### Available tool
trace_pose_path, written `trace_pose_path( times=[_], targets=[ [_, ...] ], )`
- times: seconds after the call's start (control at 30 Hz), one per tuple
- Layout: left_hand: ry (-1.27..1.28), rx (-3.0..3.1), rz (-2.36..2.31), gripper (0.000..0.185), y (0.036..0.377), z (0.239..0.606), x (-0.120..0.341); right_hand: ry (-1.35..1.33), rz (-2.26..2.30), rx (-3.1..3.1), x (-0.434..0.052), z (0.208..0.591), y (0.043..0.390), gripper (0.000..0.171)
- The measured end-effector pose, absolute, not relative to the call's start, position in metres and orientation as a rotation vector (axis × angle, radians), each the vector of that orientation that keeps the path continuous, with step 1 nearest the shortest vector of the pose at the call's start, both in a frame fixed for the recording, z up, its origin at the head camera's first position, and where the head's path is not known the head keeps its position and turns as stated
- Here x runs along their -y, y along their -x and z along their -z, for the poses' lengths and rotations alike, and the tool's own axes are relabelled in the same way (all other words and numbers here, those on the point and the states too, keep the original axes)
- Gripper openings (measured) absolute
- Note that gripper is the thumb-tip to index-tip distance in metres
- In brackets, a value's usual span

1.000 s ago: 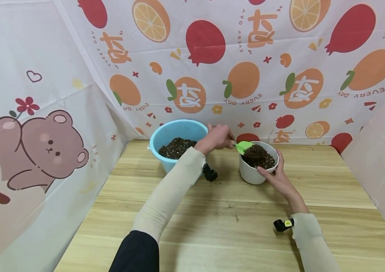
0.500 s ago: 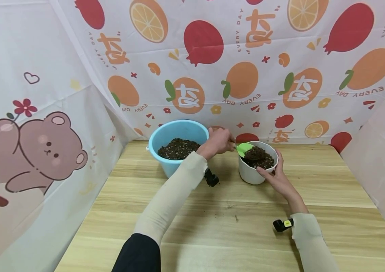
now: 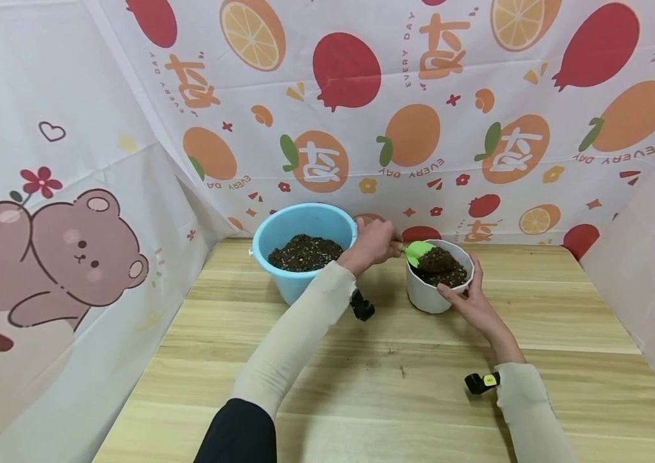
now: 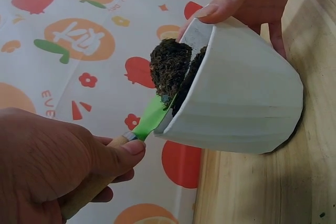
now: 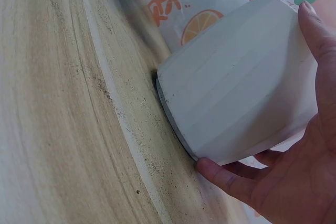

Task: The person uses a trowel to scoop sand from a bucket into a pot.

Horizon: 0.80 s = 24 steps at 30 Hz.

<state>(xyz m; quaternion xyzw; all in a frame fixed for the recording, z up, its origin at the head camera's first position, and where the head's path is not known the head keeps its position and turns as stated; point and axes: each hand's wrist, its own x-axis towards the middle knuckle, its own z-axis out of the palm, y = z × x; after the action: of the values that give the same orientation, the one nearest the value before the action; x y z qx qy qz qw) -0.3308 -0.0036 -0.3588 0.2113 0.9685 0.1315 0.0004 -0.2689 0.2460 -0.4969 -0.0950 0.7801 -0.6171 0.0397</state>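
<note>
My left hand point(image 3: 375, 244) grips the wooden handle of a small green trowel point(image 3: 418, 251). Its blade carries a mound of dark potting soil point(image 4: 170, 67) and leans over the near-left rim of a white faceted flower pot point(image 3: 428, 297). More soil shows inside the pot below the blade. My right hand point(image 3: 477, 303) holds the pot from the right, thumb at the rim and fingers round its side. In the right wrist view one fingertip point(image 5: 207, 167) touches the pot's lower edge. The pot stands upright on the wooden table.
A light blue bucket point(image 3: 287, 281) partly filled with soil point(image 3: 306, 253) stands left of the pot, behind my left forearm. Soil crumbs point(image 3: 402, 372) lie scattered on the wooden table point(image 3: 373, 411). A fruit-printed cloth point(image 3: 356, 148) hangs close behind, with a bear-printed cloth point(image 3: 92, 251) at the left.
My left hand and the loaded trowel have crept very slightly right over the pot. The pot and my right hand stay where they were.
</note>
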Motion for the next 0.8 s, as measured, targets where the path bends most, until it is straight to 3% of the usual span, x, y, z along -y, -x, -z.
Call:
trace_pose_path(
  times=[0.8],
  targets=[
    [-0.71, -3.233, -0.184, 0.021, 0.3209, 0.3675, -0.005, 0.263, 1.882, -2.385, -0.2464, 0.4953, 0.2667, 0.1]
  ],
)
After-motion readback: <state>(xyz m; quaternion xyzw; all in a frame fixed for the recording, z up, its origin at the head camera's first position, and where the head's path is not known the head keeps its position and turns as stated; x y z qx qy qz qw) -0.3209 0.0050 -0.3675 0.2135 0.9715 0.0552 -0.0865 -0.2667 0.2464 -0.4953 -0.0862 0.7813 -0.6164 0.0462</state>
